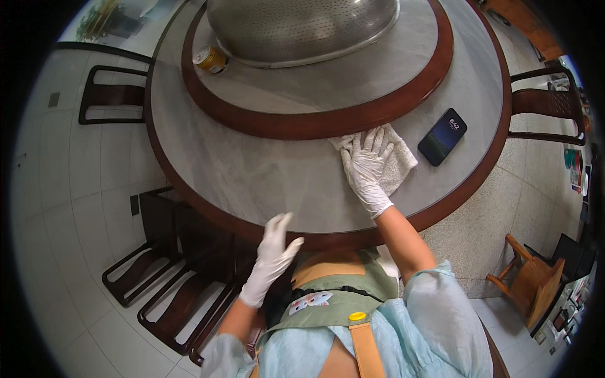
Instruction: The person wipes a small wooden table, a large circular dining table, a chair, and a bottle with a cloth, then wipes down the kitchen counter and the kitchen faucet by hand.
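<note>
My right hand (pixel 367 163), in a white disposable glove, lies flat with spread fingers on a white terry cloth (pixel 399 163). The cloth rests on the grey top of a round table (pixel 264 184), its upper edge against the rim of the raised round turntable (pixel 302 124). My left hand (pixel 275 248), gloved the same way, is held at the table's near wooden edge, fingers apart and nothing in it; whether it touches the edge I cannot tell. To the right of the cloth lies a smartphone (pixel 442 137) with its screen lit.
On the turntable stand a large perforated metal food cover (pixel 305 30) and a yellow can (pixel 210 60). Dark wooden chairs (pixel 113 94) flank the table, with several more at the lower left. A lighter wooden chair (pixel 534 279) stands on the floor at the lower right.
</note>
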A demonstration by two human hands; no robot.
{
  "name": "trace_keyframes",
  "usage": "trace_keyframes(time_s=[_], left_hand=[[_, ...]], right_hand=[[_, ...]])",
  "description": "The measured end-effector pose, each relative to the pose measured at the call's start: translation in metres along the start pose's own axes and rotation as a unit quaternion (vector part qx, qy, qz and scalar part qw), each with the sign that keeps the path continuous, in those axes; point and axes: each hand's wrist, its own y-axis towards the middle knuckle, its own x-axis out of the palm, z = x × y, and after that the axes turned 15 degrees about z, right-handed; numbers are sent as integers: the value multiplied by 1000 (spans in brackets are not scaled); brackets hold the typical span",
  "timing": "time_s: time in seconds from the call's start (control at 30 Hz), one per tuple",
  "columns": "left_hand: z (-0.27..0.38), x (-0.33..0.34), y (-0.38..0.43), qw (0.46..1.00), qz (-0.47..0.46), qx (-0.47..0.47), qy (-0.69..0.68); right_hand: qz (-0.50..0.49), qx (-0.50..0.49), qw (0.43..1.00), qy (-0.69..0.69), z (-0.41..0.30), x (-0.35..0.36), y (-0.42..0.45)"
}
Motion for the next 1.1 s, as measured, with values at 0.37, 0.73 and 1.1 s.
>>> trace_keyframes(time_s=[0.37,0.73,1.1], left_hand=[[40,-13,-21,995,54,55,-57],[-7,-54,-3,995,-57,7,-79],[-168,-207,88,998,-29,16,-55]], right_hand=[[-165,-340,868,322,-72,-33,-158],[42,111,985,-124,108,-56,-148],[10,48,995,88,-262,48,-23]])
